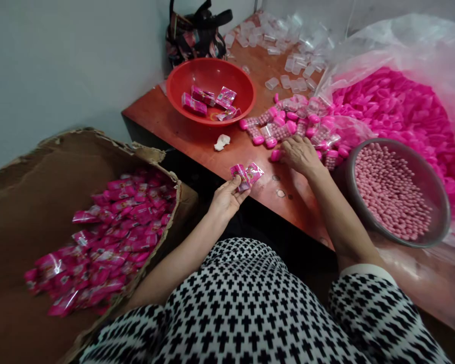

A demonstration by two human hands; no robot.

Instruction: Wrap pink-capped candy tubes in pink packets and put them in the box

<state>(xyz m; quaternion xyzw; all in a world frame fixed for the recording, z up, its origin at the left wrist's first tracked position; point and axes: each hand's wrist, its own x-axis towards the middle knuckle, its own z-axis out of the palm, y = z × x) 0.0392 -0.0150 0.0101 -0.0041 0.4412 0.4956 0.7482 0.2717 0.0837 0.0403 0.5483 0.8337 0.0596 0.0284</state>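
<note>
My left hand (229,198) pinches a shiny pink printed wrapper (239,174) between thumb and fingers, at the table's near edge. A second pink wrapper (255,173) lies beside or against it; I cannot tell whether it is also held. My right hand (299,153) reaches to the front of a pile of small clear candy containers (282,130) with pink caps and pink balls inside. Its fingers are curled around one pink-capped candy container (276,155), whose cap shows left of the fingertips. The rest of that container is hidden by the hand.
A red bowl (174,101) holds several folded pink wrappers. Left of the table, a torn cardboard box (18,202) contains many wrapped pink packs (114,242). A grey bowl of pink balls (392,192), a bag of pink caps (402,106), clear empty containers (298,63) and a dark handbag (195,38) surround the work.
</note>
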